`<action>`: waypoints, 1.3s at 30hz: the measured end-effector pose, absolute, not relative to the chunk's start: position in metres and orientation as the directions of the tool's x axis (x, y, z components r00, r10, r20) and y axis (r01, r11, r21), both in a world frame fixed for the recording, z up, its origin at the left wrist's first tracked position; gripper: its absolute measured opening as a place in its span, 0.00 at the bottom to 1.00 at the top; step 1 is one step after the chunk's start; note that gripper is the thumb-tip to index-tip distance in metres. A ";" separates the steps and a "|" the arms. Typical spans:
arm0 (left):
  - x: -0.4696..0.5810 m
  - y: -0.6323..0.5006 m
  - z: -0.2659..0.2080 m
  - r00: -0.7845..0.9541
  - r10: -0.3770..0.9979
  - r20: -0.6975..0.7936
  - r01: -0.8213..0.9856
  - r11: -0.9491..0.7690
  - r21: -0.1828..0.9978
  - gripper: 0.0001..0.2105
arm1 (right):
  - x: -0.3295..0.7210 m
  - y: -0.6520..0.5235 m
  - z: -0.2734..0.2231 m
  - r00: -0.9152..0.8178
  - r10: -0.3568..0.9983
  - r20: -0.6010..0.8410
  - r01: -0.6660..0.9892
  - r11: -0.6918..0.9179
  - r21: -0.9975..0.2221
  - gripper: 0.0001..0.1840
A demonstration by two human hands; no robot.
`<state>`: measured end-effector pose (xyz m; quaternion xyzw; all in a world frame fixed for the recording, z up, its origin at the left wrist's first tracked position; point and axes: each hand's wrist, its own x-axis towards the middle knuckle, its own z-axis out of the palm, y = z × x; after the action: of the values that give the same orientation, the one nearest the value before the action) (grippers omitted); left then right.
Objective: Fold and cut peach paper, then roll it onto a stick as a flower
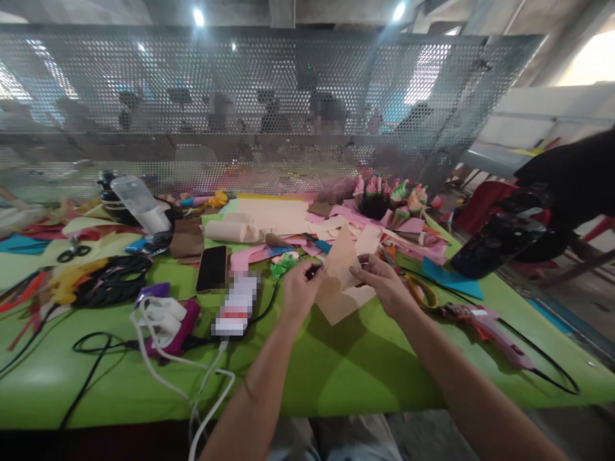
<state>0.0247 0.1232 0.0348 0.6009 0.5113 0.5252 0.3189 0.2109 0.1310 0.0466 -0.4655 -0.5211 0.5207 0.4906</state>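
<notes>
A peach-coloured sheet of foam or paper (342, 291) is held up above the green table, its corners pointing up and down. My left hand (303, 288) pinches its left edge between thumb and fingers. On the other side, my right hand (379, 282) is closed on the right part of the sheet, thumb in front. Just left of my left hand lies a small green and cream crafted piece (284, 264). Behind the sheet are pink and cream scraps (368, 240). Yellow-handled scissors (423, 291) rest to the right of my right hand.
A pink glue gun (500, 339) with a black cord lies at right, near a dark bottle (500, 237). Leftward are a phone (212, 269), a purple power strip (175, 326) and white cables. Finished ice-cream-like pieces (398, 192) stand behind, before a perforated metal screen (269, 83).
</notes>
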 end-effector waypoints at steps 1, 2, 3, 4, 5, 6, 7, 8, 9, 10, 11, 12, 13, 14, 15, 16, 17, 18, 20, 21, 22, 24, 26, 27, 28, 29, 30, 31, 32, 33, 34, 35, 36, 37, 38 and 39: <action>0.025 0.123 0.035 -0.058 0.948 0.313 0.281 -0.286 0.916 0.06 | 0.209 0.130 0.046 -0.117 0.993 0.007 -0.046 0.002 -0.999 0.26; 0.025 0.123 0.034 -0.045 0.946 0.320 0.281 -0.295 0.913 0.06 | 0.208 0.129 0.046 -0.143 0.990 -0.010 -0.066 -0.020 -0.998 0.26; 0.025 0.123 0.034 -0.035 0.946 0.323 0.281 -0.301 0.911 0.06 | 0.206 0.128 0.046 -0.160 0.987 -0.024 -0.084 -0.038 -0.996 0.26; 0.025 0.123 0.033 -0.028 0.947 0.321 0.279 -0.301 0.912 0.06 | 0.205 0.127 0.046 -0.162 0.986 -0.031 -0.097 -0.047 -0.994 0.25; 0.025 0.124 0.033 -0.027 0.948 0.316 0.279 -0.297 0.913 0.06 | 0.205 0.127 0.046 -0.151 0.988 -0.031 -0.105 -0.047 -0.993 0.25; 0.025 0.124 0.033 -0.025 0.951 0.309 0.280 -0.290 0.915 0.05 | 0.204 0.127 0.046 -0.130 0.991 -0.026 -0.107 -0.040 -0.993 0.24; 0.025 0.124 0.032 -0.021 0.954 0.299 0.287 -0.281 0.916 0.05 | 0.204 0.127 0.046 -0.106 0.994 -0.021 -0.107 -0.032 -0.994 0.24; 0.025 0.124 0.032 -0.018 0.956 0.293 0.300 -0.275 0.914 0.05 | 0.205 0.127 0.046 -0.093 0.995 -0.022 -0.108 -0.032 -0.994 0.24; 0.025 0.124 0.032 -0.018 0.955 0.295 0.321 -0.274 0.907 0.05 | 0.205 0.127 0.047 -0.091 0.995 -0.033 -0.113 -0.043 -0.993 0.24; 0.024 0.123 0.032 -0.019 0.952 0.305 0.352 -0.279 0.893 0.05 | 0.205 0.126 0.047 -0.101 0.993 -0.052 -0.119 -0.064 -0.991 0.24; 0.025 0.123 0.033 -0.016 0.946 0.324 0.391 -0.293 0.873 0.05 | 0.206 0.126 0.048 -0.119 0.990 -0.076 -0.127 -0.091 -0.988 0.25; 0.025 0.122 0.033 -0.009 0.936 0.352 0.437 -0.313 0.843 0.04 | 0.206 0.125 0.048 -0.134 0.986 -0.097 -0.138 -0.115 -0.984 0.25; 0.025 0.120 0.033 0.004 0.924 0.383 0.484 -0.337 0.808 0.04 | 0.205 0.124 0.048 -0.145 0.983 -0.111 -0.148 -0.132 -0.980 0.25; 0.026 0.119 0.033 0.022 0.911 0.413 0.526 -0.362 0.769 0.05 | 0.205 0.124 0.047 -0.145 0.983 -0.116 -0.157 -0.138 -0.978 0.26; 0.026 0.119 0.034 0.042 0.899 0.437 0.563 -0.383 0.733 0.05 | 0.204 0.123 0.047 -0.139 0.984 -0.113 -0.163 -0.135 -0.977 0.26; 0.027 0.118 0.034 0.059 0.889 0.455 0.591 -0.398 0.702 0.05 | 0.203 0.122 0.046 -0.127 0.986 -0.105 -0.166 -0.125 -0.978 0.26; 0.028 0.117 0.034 0.067 0.882 0.467 0.611 -0.406 0.679 0.05 | 0.202 0.122 0.045 -0.113 0.989 -0.095 -0.166 -0.113 -0.980 0.26; 0.028 0.117 0.034 0.068 0.878 0.473 0.624 -0.407 0.667 0.05 | 0.200 0.122 0.044 -0.097 0.992 -0.086 -0.168 -0.102 -0.981 0.26; 0.029 0.116 0.033 0.048 0.881 0.470 0.633 -0.391 0.668 0.06 | 0.197 0.121 0.042 -0.066 0.995 -0.081 -0.182 -0.091 -0.979 0.25; 0.029 0.116 0.033 0.032 0.885 0.464 0.632 -0.377 0.677 0.06 | 0.196 0.121 0.042 -0.053 0.995 -0.083 -0.195 -0.092 -0.976 0.26; 0.030 0.116 0.033 0.014 0.890 0.456 0.629 -0.362 0.688 0.06 | 0.195 0.121 0.041 -0.042 0.995 -0.087 -0.212 -0.094 -0.973 0.26; 0.030 0.117 0.033 -0.013 0.900 0.435 0.615 -0.336 0.713 0.06 | 0.193 0.120 0.041 -0.043 0.994 -0.095 -0.238 -0.103 -0.966 0.26; 0.030 0.117 0.033 -0.030 0.908 0.418 0.582 -0.324 0.746 0.05 | 0.192 0.120 0.039 -0.063 0.994 -0.089 -0.244 -0.102 -0.964 0.26; 0.031 0.117 0.033 -0.039 0.910 0.412 0.557 -0.322 0.766 0.05 | 0.191 0.120 0.039 -0.070 0.994 -0.082 -0.240 -0.096 -0.966 0.26; 0.031 0.117 0.033 -0.048 0.912 0.406 0.530 -0.322 0.785 0.05 | 0.190 0.120 0.038 -0.071 0.995 -0.071 -0.233 -0.086 -0.969 0.26; 0.031 0.117 0.034 -0.059 0.914 0.402 0.504 -0.320 0.802 0.05 | 0.189 0.120 0.037 -0.063 0.996 -0.060 -0.223 -0.073 -0.972 0.26; 0.032 0.117 0.034 -0.070 0.915 0.397 0.483 -0.317 0.816 0.05 | 0.188 0.119 0.036 -0.050 0.997 -0.051 -0.213 -0.060 -0.975 0.26; 0.032 0.117 0.034 -0.082 0.916 0.393 0.466 -0.313 0.828 0.05 | 0.186 0.119 0.036 -0.037 0.998 -0.046 -0.203 -0.052 -0.978 0.27; 0.032 0.117 0.035 -0.089 0.918 0.387 0.448 -0.310 0.838 0.05 | 0.185 0.118 0.035 -0.028 0.999 -0.044 -0.194 -0.048 -0.980 0.27; 0.032 0.117 0.035 -0.094 0.921 0.379 0.428 -0.306 0.850 0.05 | 0.184 0.117 0.035 -0.024 0.999 -0.045 -0.188 -0.049 -0.981 0.28; 0.033 0.118 0.034 -0.099 0.925 0.367 0.402 -0.300 0.865 0.05 | 0.182 0.117 0.035 -0.028 0.998 -0.047 -0.183 -0.051 -0.982 0.27; 0.033 0.118 0.034 -0.099 0.932 0.349 0.367 -0.292 0.883 0.05 | 0.182 0.116 0.036 -0.038 0.998 -0.044 -0.179 -0.050 -0.983 0.27; 0.033 0.119 0.033 -0.094 0.941 0.324 0.324 -0.279 0.904 0.05 | 0.181 0.116 0.036 -0.048 0.998 -0.037 -0.174 -0.045 -0.984 0.26; 0.034 0.121 0.032 -0.085 0.952 0.294 0.278 -0.261 0.924 0.05 | 0.181 0.116 0.036 -0.055 0.998 -0.024 -0.169 -0.032 -0.985 0.25; 0.034 0.122 0.031 -0.074 0.962 0.262 0.230 -0.239 0.943 0.05 | 0.180 0.116 0.036 -0.058 0.998 -0.005 -0.157 -0.014 -0.988 0.24; 0.034 0.123 0.030 -0.064 0.970 0.234 0.184 -0.219 0.958 0.06 | 0.181 0.116 0.036 -0.058 0.998 0.016 -0.138 0.008 -0.990 0.23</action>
<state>0.0345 0.1233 0.0301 0.5747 0.5023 0.5287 0.3715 0.1807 0.1163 0.0359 -0.4465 -0.4817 0.5448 0.5213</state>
